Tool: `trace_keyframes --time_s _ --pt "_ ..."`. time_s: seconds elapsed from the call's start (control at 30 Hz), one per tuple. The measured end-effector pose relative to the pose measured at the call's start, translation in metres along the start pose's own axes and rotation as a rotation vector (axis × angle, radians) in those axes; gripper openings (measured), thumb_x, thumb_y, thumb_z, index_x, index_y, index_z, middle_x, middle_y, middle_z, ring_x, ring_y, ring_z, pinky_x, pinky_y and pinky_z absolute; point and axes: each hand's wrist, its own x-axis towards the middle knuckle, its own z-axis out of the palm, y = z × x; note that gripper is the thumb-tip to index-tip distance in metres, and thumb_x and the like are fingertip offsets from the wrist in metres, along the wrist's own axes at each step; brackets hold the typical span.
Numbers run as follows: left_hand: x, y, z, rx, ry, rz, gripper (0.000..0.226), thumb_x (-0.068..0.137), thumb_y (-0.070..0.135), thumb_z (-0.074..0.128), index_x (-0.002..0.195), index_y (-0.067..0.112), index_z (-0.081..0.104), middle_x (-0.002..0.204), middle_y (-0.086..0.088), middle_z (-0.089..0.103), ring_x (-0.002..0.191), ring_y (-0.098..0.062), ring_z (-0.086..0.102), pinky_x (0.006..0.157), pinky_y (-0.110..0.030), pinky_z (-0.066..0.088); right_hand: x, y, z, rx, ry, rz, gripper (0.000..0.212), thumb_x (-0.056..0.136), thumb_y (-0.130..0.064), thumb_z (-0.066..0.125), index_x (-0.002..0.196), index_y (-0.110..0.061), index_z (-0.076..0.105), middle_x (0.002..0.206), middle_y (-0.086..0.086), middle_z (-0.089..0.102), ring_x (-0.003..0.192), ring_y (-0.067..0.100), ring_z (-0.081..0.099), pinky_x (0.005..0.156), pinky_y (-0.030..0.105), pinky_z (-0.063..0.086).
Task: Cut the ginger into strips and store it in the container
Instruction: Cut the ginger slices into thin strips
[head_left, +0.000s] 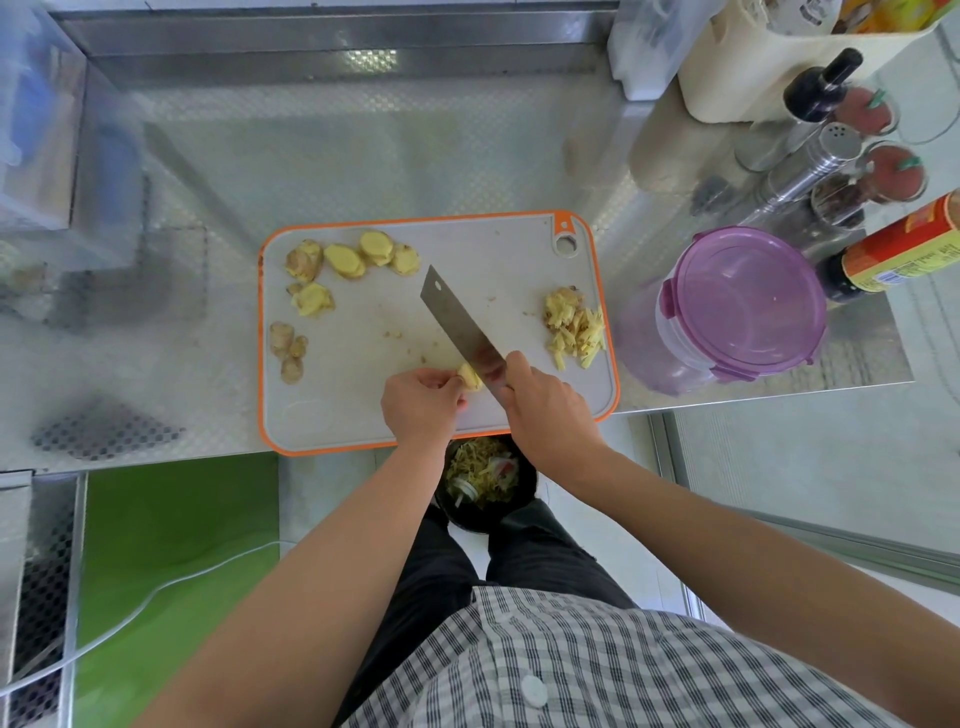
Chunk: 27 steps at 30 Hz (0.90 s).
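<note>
On the orange-rimmed grey cutting board (488, 249), my left hand (421, 405) pinches a small yellow piece of ginger (470, 376) with curled fingers. My right hand (545, 410) grips the handle of a cleaver (457, 325), whose blade lies against that piece and points up and left. Several ginger slices (358, 254) sit along the board's far left. Knobbly ginger ends (285, 348) lie at its left edge. A pile of cut ginger strips (574, 325) rests at the board's right side. The lidded purple container (743, 306) stands right of the board.
Bottles, a metal shaker and spice jars (831, 166) crowd the back right of the steel counter (363, 156). A dark bin (485, 483) with scraps sits below the counter's front edge, between my arms. A clear box (36, 119) is at the far left.
</note>
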Motion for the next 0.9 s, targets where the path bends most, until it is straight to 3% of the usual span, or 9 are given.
trace_keyframes --time_s 0.27,0.47,0.6,0.7,0.8,0.9 --pt "-0.001 0.0 0.001 0.015 0.009 0.022 0.017 0.076 0.004 0.069 0.067 0.018 0.071 0.057 -0.002 0.068 0.05 -0.012 0.063 0.059 -0.022 0.051 -0.003 -0.004 0.001 -0.023 -0.056 -0.002 0.019 0.095 -0.005 0.037 0.093 -0.018 0.023 0.071 -0.002 0.037 0.062 0.027 0.042 0.057 0.035 0.032" --pt "0.0 -0.002 0.002 0.061 0.017 0.059 0.004 0.076 0.008 0.071 0.076 0.01 0.075 0.055 0.001 0.066 0.043 -0.001 0.058 0.049 -0.01 0.043 0.004 -0.01 0.008 -0.083 -0.082 0.026 0.02 0.091 0.0 0.039 0.097 -0.015 0.028 0.069 -0.003 0.034 0.061 0.025 0.044 0.056 0.035 0.033" --pt "0.0 -0.001 0.001 0.072 0.013 0.059 0.007 0.077 0.009 0.07 0.074 0.013 0.075 0.056 0.001 0.067 0.049 -0.007 0.064 0.055 -0.019 0.049 0.005 -0.009 0.015 -0.071 -0.072 0.019 0.016 0.096 -0.007 0.039 0.096 -0.016 0.027 0.076 -0.001 0.04 0.066 0.031 0.052 0.056 0.036 0.034" --pt "0.001 -0.001 0.002 0.058 0.012 0.043 0.017 0.077 0.008 0.072 0.065 0.02 0.07 0.055 0.001 0.067 0.052 -0.014 0.067 0.06 -0.024 0.054 0.002 -0.003 0.011 0.01 -0.052 0.005 0.007 0.101 -0.018 0.035 0.099 -0.014 0.031 0.077 -0.001 0.041 0.063 0.03 0.043 0.059 0.036 0.036" --pt "0.003 -0.001 0.002 0.063 0.024 0.011 0.006 0.075 0.009 0.073 0.07 0.014 0.073 0.056 -0.001 0.068 0.053 -0.016 0.068 0.066 -0.032 0.059 -0.002 -0.002 0.004 0.049 -0.012 -0.007 0.012 0.101 -0.019 0.034 0.094 -0.017 0.024 0.066 -0.004 0.035 0.061 0.029 0.04 0.058 0.035 0.033" --pt "0.002 -0.001 0.002 0.041 0.031 -0.002 0.007 0.074 0.008 0.071 0.07 0.013 0.073 0.056 -0.002 0.068 0.055 -0.018 0.068 0.068 -0.036 0.059 -0.007 -0.002 0.002 0.03 -0.031 -0.01 0.013 0.1 -0.016 0.035 0.094 -0.018 0.024 0.073 -0.001 0.04 0.062 0.028 0.041 0.058 0.035 0.034"
